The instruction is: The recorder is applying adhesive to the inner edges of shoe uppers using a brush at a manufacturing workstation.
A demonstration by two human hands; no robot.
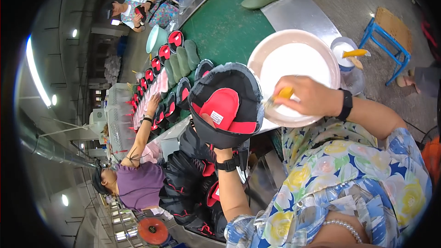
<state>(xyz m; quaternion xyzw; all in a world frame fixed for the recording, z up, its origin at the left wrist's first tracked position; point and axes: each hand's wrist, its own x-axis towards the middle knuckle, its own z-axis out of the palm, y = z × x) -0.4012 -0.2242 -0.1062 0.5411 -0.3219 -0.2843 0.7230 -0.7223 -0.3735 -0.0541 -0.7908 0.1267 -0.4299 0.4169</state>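
My left hand [223, 154], mostly hidden behind it, grips a black shoe upper [250, 94] with a red lining and a greyish-coated edge, its open underside facing me. My right hand [308, 95] is closed round a yellow-handled brush [285, 93]. The brush's bristles are at the right edge of the upper; whether they touch it I cannot tell. Just under my right hand is a wide pale pink basin [258, 55] of white liquid.
Black shoe uppers [176, 39] and green shoe lasts [193, 54] line the green-topped table [229, 23]. A small tub [342, 48] holds another yellow-handled brush. More black uppers [186, 193] are piled beside my left arm. Two co-workers [138, 181] work along the line. A blue-legged stool [390, 39] stands right.
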